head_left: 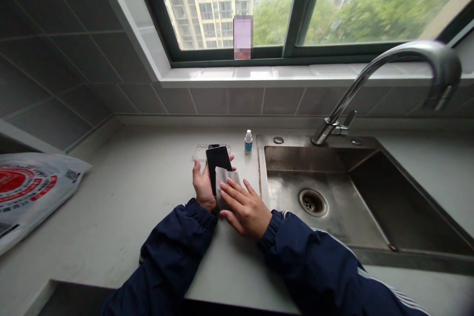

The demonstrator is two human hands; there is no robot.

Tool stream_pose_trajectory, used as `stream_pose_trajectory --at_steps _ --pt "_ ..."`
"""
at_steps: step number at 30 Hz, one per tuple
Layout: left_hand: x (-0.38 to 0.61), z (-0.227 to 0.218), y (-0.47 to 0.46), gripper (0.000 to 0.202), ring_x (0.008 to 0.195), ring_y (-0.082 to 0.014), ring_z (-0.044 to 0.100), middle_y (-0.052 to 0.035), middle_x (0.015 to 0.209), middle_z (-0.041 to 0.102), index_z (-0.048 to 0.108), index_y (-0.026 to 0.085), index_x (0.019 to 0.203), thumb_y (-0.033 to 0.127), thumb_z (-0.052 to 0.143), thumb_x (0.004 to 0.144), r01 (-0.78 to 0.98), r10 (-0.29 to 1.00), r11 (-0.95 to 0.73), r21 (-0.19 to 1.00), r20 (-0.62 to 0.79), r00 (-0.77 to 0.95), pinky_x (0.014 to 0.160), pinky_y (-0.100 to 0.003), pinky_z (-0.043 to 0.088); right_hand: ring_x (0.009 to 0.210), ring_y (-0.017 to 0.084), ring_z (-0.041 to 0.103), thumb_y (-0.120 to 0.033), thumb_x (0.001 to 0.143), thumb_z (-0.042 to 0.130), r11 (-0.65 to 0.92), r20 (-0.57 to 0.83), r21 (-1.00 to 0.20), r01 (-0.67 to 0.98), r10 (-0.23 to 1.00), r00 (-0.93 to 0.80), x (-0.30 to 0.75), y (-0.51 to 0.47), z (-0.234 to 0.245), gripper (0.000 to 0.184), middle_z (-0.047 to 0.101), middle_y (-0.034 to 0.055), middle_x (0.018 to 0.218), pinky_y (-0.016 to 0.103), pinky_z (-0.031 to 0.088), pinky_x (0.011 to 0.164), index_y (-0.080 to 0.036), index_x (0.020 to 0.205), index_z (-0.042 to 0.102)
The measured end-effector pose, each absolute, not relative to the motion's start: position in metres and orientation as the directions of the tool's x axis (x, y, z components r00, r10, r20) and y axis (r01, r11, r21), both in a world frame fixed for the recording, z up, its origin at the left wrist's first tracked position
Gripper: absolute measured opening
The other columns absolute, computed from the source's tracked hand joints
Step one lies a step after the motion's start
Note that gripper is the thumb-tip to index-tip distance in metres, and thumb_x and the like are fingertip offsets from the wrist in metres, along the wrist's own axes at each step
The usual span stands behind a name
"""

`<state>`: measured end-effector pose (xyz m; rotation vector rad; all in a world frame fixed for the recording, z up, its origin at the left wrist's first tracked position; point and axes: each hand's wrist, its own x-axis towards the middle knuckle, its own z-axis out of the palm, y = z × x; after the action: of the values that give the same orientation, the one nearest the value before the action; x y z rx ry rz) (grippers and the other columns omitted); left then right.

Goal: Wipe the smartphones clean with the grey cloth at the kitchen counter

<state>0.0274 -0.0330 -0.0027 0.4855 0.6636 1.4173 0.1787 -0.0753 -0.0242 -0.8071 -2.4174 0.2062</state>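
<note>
My left hand [202, 185] grips a black phone [217, 159] from the side and holds it upright over the counter. My right hand [244, 207] presses a small white cloth [224, 176] against the phone's lower screen, fingers laid flat on it. Behind the phone a clear phone case [200, 150] lies on the counter. A small white dropper bottle with a blue label [248, 142] stands just right of it, near the sink's corner.
A steel sink [333, 192] with a drain [313, 201] and a curved tap [374, 74] lies to the right. A white plastic bag with red print [25, 192] rests at the far left. The grey counter [129, 197] runs to a tiled wall and window.
</note>
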Motion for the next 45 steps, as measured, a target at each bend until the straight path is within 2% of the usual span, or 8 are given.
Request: stream_pose_trajectory --at_steps 6,10,13,16,23,31,37,45 --pt "0.027 -0.004 -0.032 0.078 0.094 -0.0291 0.069 -0.0181 0.128 0.065 0.058 0.013 0.132 0.073 0.034 0.089 -0.734 0.993 0.082 0.674 -0.114 0.006 0.073 -0.041 0.057 0.146 0.025 0.034 -0.033 0.1 0.048 0.803 0.462 -0.314 0.507 0.596 -0.657 0.18 -0.076 -0.023 0.045 0.05 0.0136 0.149 0.054 0.018 0.122 -0.013 0.141 0.053" --pt "0.031 -0.004 -0.034 0.075 0.093 -0.0285 0.07 -0.0174 0.129 0.064 0.055 0.016 0.134 0.073 0.037 0.089 -0.719 0.993 0.104 0.687 -0.107 0.042 0.074 -0.041 0.057 0.15 0.027 0.024 -0.047 0.1 0.046 0.79 0.389 -0.291 0.539 0.613 -0.688 0.18 -0.078 -0.024 0.061 0.036 0.0147 0.157 0.056 0.011 0.123 -0.012 0.15 0.041" --pt "0.036 -0.004 -0.037 0.075 0.101 -0.0318 0.069 -0.0176 0.126 0.066 0.056 0.017 0.133 0.074 0.039 0.088 -0.716 0.988 0.154 0.68 -0.114 0.105 0.081 -0.045 0.057 0.152 0.028 0.016 -0.056 0.099 0.044 0.777 0.357 -0.268 0.57 0.629 -0.69 0.18 -0.079 -0.026 0.072 0.025 0.0136 0.162 0.057 0.006 0.122 -0.011 0.154 0.032" --pt "0.042 -0.004 -0.041 0.074 0.109 -0.0338 0.066 -0.0171 0.123 0.068 0.057 0.017 0.132 0.074 0.039 0.088 -0.726 0.977 0.212 0.655 -0.124 0.174 0.089 -0.049 0.055 0.153 0.029 0.012 -0.06 0.098 0.044 0.76 0.349 -0.252 0.599 0.649 -0.676 0.18 -0.078 -0.028 0.077 0.02 0.0117 0.163 0.059 0.002 0.122 -0.013 0.156 0.027" --pt "0.052 -0.014 -0.046 0.073 0.129 -0.035 0.055 -0.015 0.129 0.065 0.049 0.02 0.142 0.069 0.047 0.089 -0.756 0.939 0.339 0.56 -0.157 0.305 0.11 -0.054 0.041 0.153 0.031 0.012 -0.053 0.097 0.048 0.688 0.376 -0.239 0.685 0.716 -0.588 0.184 -0.07 -0.027 0.077 0.022 0.0111 0.163 0.062 0.001 0.12 -0.016 0.159 0.02" --pt "0.056 -0.021 -0.048 0.076 0.145 -0.0355 0.035 -0.0129 0.141 0.058 0.051 0.021 0.142 0.068 0.061 0.082 -0.719 0.937 0.332 0.61 -0.124 0.327 0.117 -0.052 0.033 0.153 0.031 0.012 -0.049 0.099 0.045 0.637 0.389 -0.243 0.732 0.755 -0.528 0.188 -0.062 -0.023 0.074 0.019 0.0111 0.164 0.06 -0.001 0.12 -0.015 0.159 0.018" --pt "0.054 -0.019 -0.049 0.078 0.139 -0.0356 0.044 -0.015 0.137 0.06 0.048 0.02 0.144 0.07 0.053 0.085 -0.742 0.934 0.352 0.57 -0.16 0.32 0.116 -0.053 0.035 0.153 0.032 0.011 -0.051 0.098 0.046 0.658 0.371 -0.237 0.715 0.742 -0.559 0.186 -0.065 -0.024 0.075 0.019 0.0124 0.164 0.062 -0.001 0.119 -0.013 0.158 0.02" --pt "0.044 -0.011 -0.042 0.084 0.121 -0.037 0.061 -0.0188 0.123 0.067 0.052 0.014 0.139 0.077 0.042 0.085 -0.75 0.936 0.338 0.569 -0.12 0.332 0.105 -0.053 0.045 0.153 0.03 0.011 -0.053 0.099 0.043 0.718 0.363 -0.258 0.646 0.692 -0.624 0.178 -0.079 -0.024 0.071 0.021 0.0111 0.163 0.06 -0.006 0.12 -0.013 0.156 0.027"
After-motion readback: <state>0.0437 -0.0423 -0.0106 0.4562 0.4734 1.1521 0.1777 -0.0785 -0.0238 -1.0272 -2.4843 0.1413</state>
